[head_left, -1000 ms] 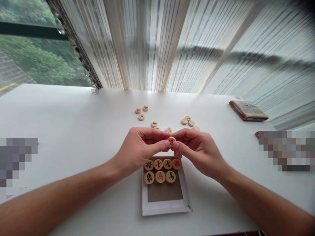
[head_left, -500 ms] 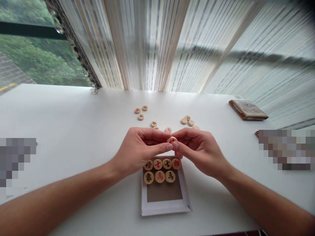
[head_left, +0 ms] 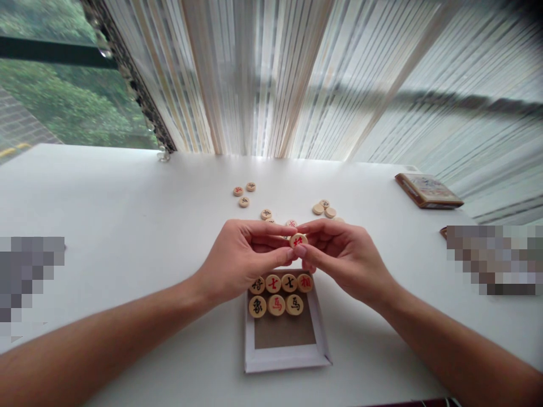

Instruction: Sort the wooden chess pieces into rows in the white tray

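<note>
While pinched by right hand [head_left: 345,249] thumb and fingers just beyond the tray [head_left: 286,358], apparently to expose its character, found red-marked piece [head_left: 298,239] with left hand [head_left: 237,254] fingertips at its rim; could not tell if clamped. Noted seven pieces [head_left: 276,305] in rows, presumably for legibility. Versus half-second-earlier frame, saw character less covered.

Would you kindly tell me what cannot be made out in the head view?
Head view:
Held piece: mark partly behind the right hand.
Tray: far-left corner behind the left hand.
Dark red thing: cut off by the bottom edge.
Grey thing, left edge: pixelated.
</note>
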`<act>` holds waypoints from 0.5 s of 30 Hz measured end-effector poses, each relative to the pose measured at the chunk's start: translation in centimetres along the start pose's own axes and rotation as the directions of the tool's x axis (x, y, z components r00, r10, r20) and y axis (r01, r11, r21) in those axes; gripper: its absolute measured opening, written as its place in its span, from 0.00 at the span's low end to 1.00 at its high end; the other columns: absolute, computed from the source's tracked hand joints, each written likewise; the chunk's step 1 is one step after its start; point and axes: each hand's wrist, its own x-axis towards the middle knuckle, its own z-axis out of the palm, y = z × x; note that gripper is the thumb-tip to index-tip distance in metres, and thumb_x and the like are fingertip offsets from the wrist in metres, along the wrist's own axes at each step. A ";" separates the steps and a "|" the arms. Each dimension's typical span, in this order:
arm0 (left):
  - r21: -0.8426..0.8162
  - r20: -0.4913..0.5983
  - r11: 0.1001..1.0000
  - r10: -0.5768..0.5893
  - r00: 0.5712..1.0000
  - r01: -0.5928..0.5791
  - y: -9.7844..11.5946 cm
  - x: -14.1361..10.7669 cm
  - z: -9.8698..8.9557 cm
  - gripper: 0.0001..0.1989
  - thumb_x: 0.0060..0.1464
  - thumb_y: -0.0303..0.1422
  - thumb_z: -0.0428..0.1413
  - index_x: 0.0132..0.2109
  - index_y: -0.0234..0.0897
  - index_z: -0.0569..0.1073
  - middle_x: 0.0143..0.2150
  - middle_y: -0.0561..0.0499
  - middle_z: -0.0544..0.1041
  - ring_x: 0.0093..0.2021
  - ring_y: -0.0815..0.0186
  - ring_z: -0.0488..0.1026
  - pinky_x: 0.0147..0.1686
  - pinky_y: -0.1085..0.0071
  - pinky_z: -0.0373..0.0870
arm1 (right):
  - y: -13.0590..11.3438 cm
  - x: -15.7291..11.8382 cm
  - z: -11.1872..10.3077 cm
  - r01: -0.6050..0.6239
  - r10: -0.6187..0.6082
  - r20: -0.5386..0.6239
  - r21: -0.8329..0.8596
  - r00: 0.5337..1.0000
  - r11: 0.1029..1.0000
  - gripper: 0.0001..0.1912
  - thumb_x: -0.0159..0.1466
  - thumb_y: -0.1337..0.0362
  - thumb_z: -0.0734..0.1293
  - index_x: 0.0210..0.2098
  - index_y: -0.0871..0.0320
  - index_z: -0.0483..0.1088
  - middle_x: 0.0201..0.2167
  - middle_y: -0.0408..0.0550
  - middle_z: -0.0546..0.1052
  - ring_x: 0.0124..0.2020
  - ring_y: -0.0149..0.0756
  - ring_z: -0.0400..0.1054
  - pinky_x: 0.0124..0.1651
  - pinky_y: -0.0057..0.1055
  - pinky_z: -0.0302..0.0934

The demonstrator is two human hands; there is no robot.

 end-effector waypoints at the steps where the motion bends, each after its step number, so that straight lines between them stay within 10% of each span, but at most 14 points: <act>1: -0.020 -0.004 1.000 -0.007 1.000 0.007 0.0 0.0 0.1 0.19 0.44 0.29 0.78 0.46 0.34 0.88 0.39 0.44 0.89 0.41 0.57 0.89 0.43 0.70 0.88 | 0.0 0.0 0.0 -0.007 0.007 -0.001 0.015 1.000 1.000 0.18 0.55 0.63 0.86 0.41 0.60 0.82 0.28 0.45 0.83 0.25 0.30 0.76 0.28 0.23 0.73; 15: -0.023 0.037 0.997 0.071 0.997 -0.070 0.1 -0.2 0.1 0.14 0.48 0.30 0.77 0.43 0.36 0.88 0.41 0.45 0.89 0.42 0.58 0.89 0.44 0.72 0.88 | -0.7 -0.1 0.2 -0.011 0.004 0.066 0.100 0.998 0.995 0.14 0.56 0.68 0.85 0.39 0.60 0.83 0.30 0.45 0.84 0.28 0.28 0.79 0.33 0.19 0.75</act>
